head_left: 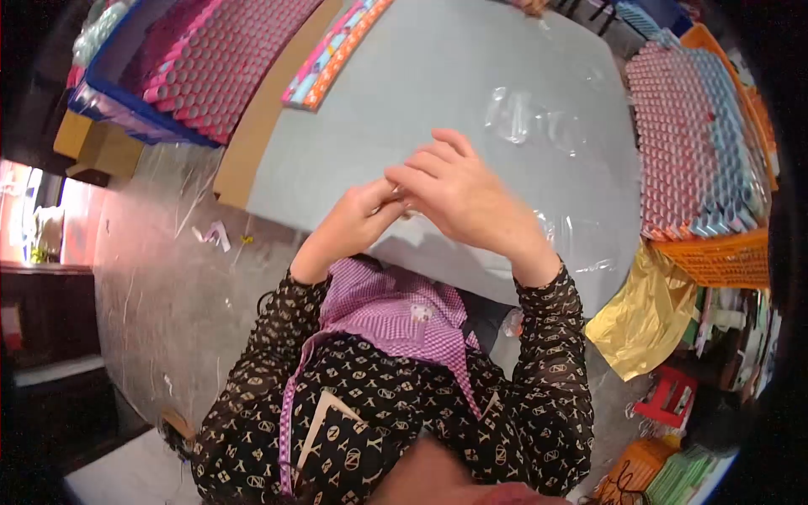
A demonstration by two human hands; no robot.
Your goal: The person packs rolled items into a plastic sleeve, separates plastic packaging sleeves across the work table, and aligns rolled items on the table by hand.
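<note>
My left hand [362, 215] and my right hand [463, 198] meet above the near edge of the grey table [404, 101]. The left fingers are curled and closed, and they touch the right fingertips. On the right hand, thumb and index finger come together at the left fingers, while the other fingers fan out, slightly bent. Whatever lies between them, if anything, is too small or hidden to make out. Ahead and to the left, a few patterned paper rolls [337, 55] in pink, blue and orange lie at the table's cardboard-covered edge.
A blue crate [135, 114] of pink rolls stands at the upper left. An orange basket [715, 257] with pink and blue rolls is on the right. Clear plastic film [509, 115] lies on the table. Gold foil [648, 311] hangs beside the table's right corner.
</note>
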